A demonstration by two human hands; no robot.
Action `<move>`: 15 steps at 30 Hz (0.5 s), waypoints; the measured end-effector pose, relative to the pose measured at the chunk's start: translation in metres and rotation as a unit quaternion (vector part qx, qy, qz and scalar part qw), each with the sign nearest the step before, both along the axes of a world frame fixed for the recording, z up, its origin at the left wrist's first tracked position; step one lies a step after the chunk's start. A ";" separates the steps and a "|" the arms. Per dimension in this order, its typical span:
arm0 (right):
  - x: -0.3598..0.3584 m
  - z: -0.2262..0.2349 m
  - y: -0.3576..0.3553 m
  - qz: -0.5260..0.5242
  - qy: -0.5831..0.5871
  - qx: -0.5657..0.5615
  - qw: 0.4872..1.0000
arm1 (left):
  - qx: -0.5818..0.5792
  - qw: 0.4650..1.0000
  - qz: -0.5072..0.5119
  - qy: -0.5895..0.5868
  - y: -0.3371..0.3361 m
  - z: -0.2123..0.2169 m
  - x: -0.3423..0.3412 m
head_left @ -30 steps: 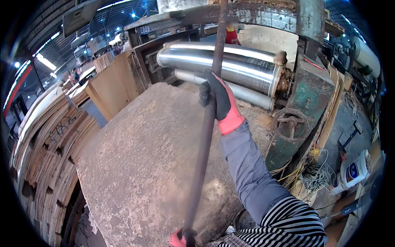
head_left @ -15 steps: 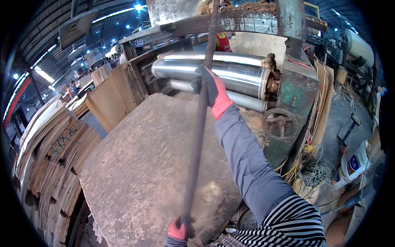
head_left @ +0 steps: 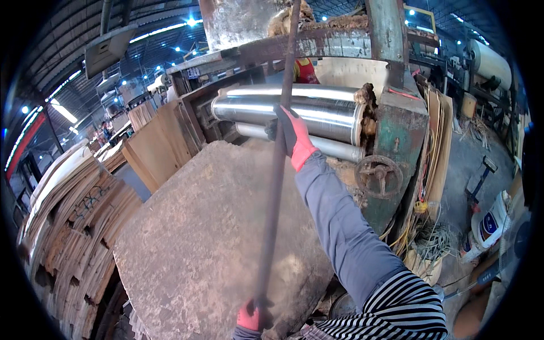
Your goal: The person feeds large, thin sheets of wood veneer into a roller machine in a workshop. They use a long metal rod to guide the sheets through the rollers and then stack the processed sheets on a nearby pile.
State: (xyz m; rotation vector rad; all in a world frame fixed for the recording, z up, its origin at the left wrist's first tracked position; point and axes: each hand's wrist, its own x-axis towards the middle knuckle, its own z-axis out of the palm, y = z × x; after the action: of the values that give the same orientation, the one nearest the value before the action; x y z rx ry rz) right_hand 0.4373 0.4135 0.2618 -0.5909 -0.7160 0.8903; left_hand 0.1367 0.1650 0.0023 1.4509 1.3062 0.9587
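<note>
A long dark metal rod (head_left: 276,198) runs from the lower middle of the view up past the top edge. My right hand (head_left: 293,135), in a red and black glove, is closed round it in front of the shiny steel rollers (head_left: 294,116). Low in the view, my left hand (head_left: 249,316), gloved the same way, grips the rod's near end. That lower end is blurred, and part of the left hand's fingers is hidden. Beneath the rod lies a broad, worn, dusty board (head_left: 187,226), sloping toward the rollers.
Stacked veneer sheets (head_left: 85,226) stand at left. A rusty handwheel (head_left: 378,177) sits on the green machine frame (head_left: 405,124). At right are loose cables (head_left: 433,241) and a white bucket (head_left: 492,224). Behind the rollers is a person in red (head_left: 306,72).
The rollers and machine frame sit slightly lower in the view. Both hands keep their hold on the rod, which has barely shifted against the board.
</note>
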 end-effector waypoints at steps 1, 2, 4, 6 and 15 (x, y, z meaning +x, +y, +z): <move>0.002 0.000 -0.002 -0.003 -0.008 0.001 1.000 | -0.051 0.998 -0.026 -0.029 -0.005 0.025 0.007; -0.001 0.002 -0.007 0.002 -0.011 -0.009 1.000 | -0.101 0.992 -0.046 -0.054 -0.009 0.050 0.012; -0.001 -0.002 -0.003 0.005 -0.011 -0.004 1.000 | -0.099 0.992 -0.045 -0.061 -0.007 0.048 0.011; -0.001 -0.004 -0.001 0.010 -0.010 -0.002 1.000 | -0.104 0.991 -0.040 -0.068 -0.007 0.043 0.009; -0.010 -0.008 -0.009 0.029 0.005 -0.010 1.000 | -0.050 0.995 -0.035 -0.082 -0.004 0.021 0.004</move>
State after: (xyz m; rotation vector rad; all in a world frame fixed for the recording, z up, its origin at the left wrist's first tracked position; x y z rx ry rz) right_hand 0.4277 0.4048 0.2540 -0.5855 -0.7184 0.9545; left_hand 0.1409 0.1611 0.0232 1.3036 1.1594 0.9323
